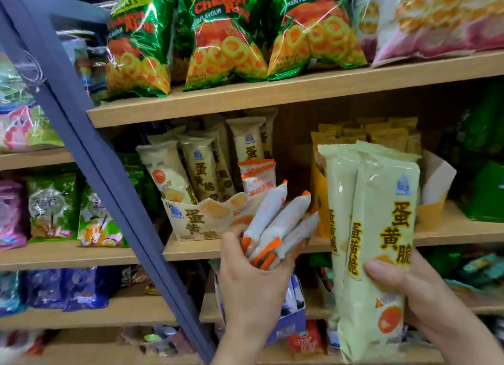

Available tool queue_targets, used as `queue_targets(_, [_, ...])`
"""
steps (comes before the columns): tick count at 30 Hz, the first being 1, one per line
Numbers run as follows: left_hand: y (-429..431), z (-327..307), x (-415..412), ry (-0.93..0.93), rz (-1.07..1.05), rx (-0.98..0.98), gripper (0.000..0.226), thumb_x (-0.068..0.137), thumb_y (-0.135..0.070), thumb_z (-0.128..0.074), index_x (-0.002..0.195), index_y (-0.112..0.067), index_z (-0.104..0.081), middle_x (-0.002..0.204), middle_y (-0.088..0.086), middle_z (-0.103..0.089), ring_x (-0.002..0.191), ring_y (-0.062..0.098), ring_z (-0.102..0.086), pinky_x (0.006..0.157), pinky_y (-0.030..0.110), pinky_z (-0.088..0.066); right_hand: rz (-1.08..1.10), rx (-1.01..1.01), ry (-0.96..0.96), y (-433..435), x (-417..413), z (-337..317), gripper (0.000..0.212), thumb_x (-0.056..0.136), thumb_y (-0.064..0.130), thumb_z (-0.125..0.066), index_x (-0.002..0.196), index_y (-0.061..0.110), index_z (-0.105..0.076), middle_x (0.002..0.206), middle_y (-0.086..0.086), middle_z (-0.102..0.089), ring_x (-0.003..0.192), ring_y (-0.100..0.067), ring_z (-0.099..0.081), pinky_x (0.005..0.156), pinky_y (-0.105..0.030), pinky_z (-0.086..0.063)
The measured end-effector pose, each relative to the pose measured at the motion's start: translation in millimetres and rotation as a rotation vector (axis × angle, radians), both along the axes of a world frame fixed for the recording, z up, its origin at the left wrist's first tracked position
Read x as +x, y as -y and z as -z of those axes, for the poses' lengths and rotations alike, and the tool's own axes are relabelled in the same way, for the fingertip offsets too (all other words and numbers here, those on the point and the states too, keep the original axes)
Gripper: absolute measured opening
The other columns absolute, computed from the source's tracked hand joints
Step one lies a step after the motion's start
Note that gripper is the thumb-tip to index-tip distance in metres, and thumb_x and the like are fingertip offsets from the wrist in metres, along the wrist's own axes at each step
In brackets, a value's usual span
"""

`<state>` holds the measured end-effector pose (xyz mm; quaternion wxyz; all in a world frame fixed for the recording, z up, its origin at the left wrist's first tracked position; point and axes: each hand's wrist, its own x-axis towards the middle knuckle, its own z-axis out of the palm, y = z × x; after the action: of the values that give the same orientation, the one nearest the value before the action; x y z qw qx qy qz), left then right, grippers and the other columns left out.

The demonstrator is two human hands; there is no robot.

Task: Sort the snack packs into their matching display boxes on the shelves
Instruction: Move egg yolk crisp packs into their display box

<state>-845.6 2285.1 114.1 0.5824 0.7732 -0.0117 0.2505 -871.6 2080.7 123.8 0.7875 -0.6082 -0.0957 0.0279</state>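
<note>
My left hand grips a fan of several small white packs with orange ends, held in front of the cream display box on the middle shelf. That box holds tall cream egg-yolk packs and two white-and-orange packs at its right side. My right hand holds two tall cream egg-yolk packs upright, in front of an orange display box filled with tan packs.
Green chicken-ring bags and pink bags fill the top shelf. A blue-grey strap runs diagonally across the left. Green packs stand at the left, dark green ones at the right. A purple box sits on the lower shelf.
</note>
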Motion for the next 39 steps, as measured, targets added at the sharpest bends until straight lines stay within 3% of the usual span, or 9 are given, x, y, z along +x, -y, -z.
queue_targets(5, [38, 14, 5, -0.046, -0.053, -0.117, 0.061, 0.059, -0.036, -0.092, 0.097, -0.042, -0.045, 0.092, -0.014, -0.061, 0.083, -0.001, -0.06, 0.063, 0.013, -0.045, -0.036, 0.04, -0.072, -3, 3, 13, 0.109, 0.03, 0.049, -0.098, 0.125, 0.011, -0.06, 0.114, -0.018, -0.071, 0.103, -0.038, -0.069, 0.085, -0.049, -0.058])
queue_targets(12, [-10, -8, 5, -0.119, 0.096, -0.342, 0.054, 0.069, -0.013, -0.086, 0.111, -0.035, -0.059, 0.095, -0.017, -0.074, 0.086, 0.0, -0.07, 0.069, 0.017, -0.055, -0.037, 0.419, -0.185, -24, 21, 14, 0.099, 0.006, 0.036, -0.098, 0.096, 0.003, -0.075, 0.088, -0.021, -0.075, 0.069, -0.031, -0.074, 0.053, -0.038, -0.059])
queue_targets(16, [-29, -13, 11, -0.113, 0.246, -0.16, 0.06, 0.07, -0.014, -0.084, 0.121, -0.031, -0.057, 0.105, -0.014, -0.073, 0.098, 0.006, -0.07, 0.08, 0.023, -0.056, -0.127, 0.415, -0.22, -36, 37, 18, 0.082, 0.008, 0.039, -0.098, 0.083, 0.012, -0.081, 0.091, -0.018, -0.075, 0.075, -0.03, -0.074, 0.059, -0.04, -0.061])
queue_targets(21, [-45, -24, 14, -0.109, 0.299, 0.213, 0.061, 0.068, -0.032, -0.086, 0.114, -0.048, -0.049, 0.103, -0.014, -0.067, 0.095, 0.008, -0.067, 0.082, 0.031, -0.057, -0.154, 0.473, -0.251, -40, 49, 21, 0.076, 0.007, 0.035, -0.098, 0.077, 0.012, -0.081, 0.083, -0.016, -0.075, 0.069, -0.027, -0.074, 0.055, -0.036, -0.06])
queue_targets(25, [-40, -29, 8, 0.003, 0.251, 0.394, 0.06, 0.071, -0.027, -0.088, 0.113, -0.045, -0.05, 0.1, -0.017, -0.065, 0.09, 0.004, -0.066, 0.073, 0.023, -0.054, -0.21, 0.396, -0.279, -36, 54, 28, 0.081, 0.01, 0.037, -0.099, 0.084, 0.009, -0.08, 0.088, -0.018, -0.075, 0.073, -0.029, -0.074, 0.06, -0.038, -0.061])
queue_targets(28, [-36, -25, 0, 0.039, 0.206, 0.447, 0.061, 0.069, -0.026, -0.088, 0.115, -0.041, -0.051, 0.101, -0.014, -0.062, 0.092, 0.009, -0.064, 0.074, 0.031, -0.054, -0.213, 0.274, -0.235, -27, 54, 28, 0.099, 0.008, 0.041, -0.098, 0.096, 0.004, -0.073, 0.087, -0.019, -0.074, 0.07, -0.029, -0.073, 0.06, -0.038, -0.061])
queue_targets(31, [-41, -27, -11, 0.015, 0.231, 0.443, 0.072, 0.069, -0.035, -0.086, 0.126, -0.048, -0.045, 0.113, -0.017, -0.06, 0.102, 0.01, -0.064, 0.08, 0.03, -0.056, -0.295, 0.151, -0.151, -17, 52, 18, 0.096, 0.013, 0.043, -0.098, 0.098, 0.009, -0.072, 0.092, -0.02, -0.075, 0.075, -0.03, -0.073, 0.06, -0.037, -0.06])
queue_targets(34, [-43, -33, -22, -0.027, 0.321, 0.492, 0.089, 0.075, -0.021, -0.081, 0.141, -0.055, -0.032, 0.125, -0.018, -0.055, 0.112, 0.01, -0.062, 0.088, 0.034, -0.056, -0.408, 0.106, -0.158, -11, 54, 17, 0.098, 0.017, 0.043, -0.099, 0.105, 0.011, -0.07, 0.098, -0.019, -0.075, 0.082, -0.031, -0.074, 0.063, -0.036, -0.06])
queue_targets(39, [-47, -50, -24, -0.081, 0.29, 0.735, 0.078, 0.071, -0.036, -0.069, 0.135, -0.063, -0.033, 0.114, -0.025, -0.049, 0.107, 0.003, -0.054, 0.086, 0.029, -0.053, -0.551, 0.075, -0.168, -19, 55, 13, 0.109, 0.025, 0.04, -0.099, 0.122, 0.009, -0.062, 0.11, -0.021, -0.072, 0.095, -0.037, -0.071, 0.072, -0.041, -0.06])
